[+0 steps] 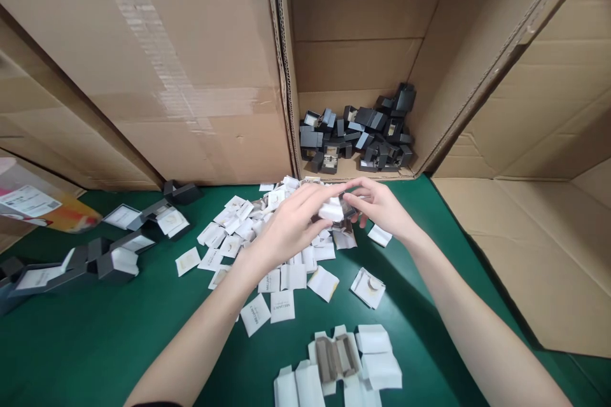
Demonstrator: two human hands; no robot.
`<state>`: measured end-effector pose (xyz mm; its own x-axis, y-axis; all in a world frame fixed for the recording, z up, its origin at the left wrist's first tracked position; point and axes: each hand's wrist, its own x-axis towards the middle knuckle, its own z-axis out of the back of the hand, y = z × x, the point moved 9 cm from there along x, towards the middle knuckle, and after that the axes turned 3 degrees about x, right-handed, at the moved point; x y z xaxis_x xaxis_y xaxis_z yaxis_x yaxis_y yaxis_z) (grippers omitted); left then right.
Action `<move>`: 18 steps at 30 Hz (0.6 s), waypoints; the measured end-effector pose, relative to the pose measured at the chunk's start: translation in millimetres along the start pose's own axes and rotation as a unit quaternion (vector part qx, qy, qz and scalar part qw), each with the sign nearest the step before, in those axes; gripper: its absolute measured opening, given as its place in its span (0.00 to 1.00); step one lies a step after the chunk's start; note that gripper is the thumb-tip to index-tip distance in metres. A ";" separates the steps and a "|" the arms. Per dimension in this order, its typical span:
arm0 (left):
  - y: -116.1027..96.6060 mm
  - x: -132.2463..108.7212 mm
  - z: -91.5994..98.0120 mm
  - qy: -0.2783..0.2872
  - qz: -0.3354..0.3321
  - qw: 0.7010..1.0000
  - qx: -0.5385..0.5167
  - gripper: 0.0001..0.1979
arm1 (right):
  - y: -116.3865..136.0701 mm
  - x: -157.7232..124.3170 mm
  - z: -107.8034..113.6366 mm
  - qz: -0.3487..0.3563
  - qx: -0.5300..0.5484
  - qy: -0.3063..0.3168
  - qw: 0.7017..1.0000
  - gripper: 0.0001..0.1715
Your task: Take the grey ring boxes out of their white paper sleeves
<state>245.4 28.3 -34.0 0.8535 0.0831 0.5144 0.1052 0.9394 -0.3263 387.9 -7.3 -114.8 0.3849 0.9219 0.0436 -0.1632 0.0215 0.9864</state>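
My left hand (pixel 291 222) and my right hand (pixel 379 206) meet above a heap of small white cards (pixel 267 248) on the green table (pixel 95 337). Between the fingers of both hands sits a small dark box with a white insert (pixel 334 208). My left fingers pinch the white part, and my right fingers close on the box's right side. Both forearms reach in from the bottom edge.
An open cardboard carton (pixel 363 63) at the back holds a pile of dark boxes (pixel 358 137). A row of open dark boxes (pixel 105 254) lies at left. White foam inserts (pixel 334 362) lie near the front edge. Cardboard walls stand left and right.
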 end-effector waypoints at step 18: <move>40.3 -8.6 -17.3 0.015 0.185 0.969 -0.164 0.41 | 63.2 -23.1 17.7 0.181 -0.091 -0.136 0.970 0.14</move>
<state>251.1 59.7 -65.3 0.8775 0.3805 0.2921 -0.0587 0.6895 -0.7219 384.7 -34.1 -50.7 0.4944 0.7457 0.4466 -0.4804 -0.1938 0.8554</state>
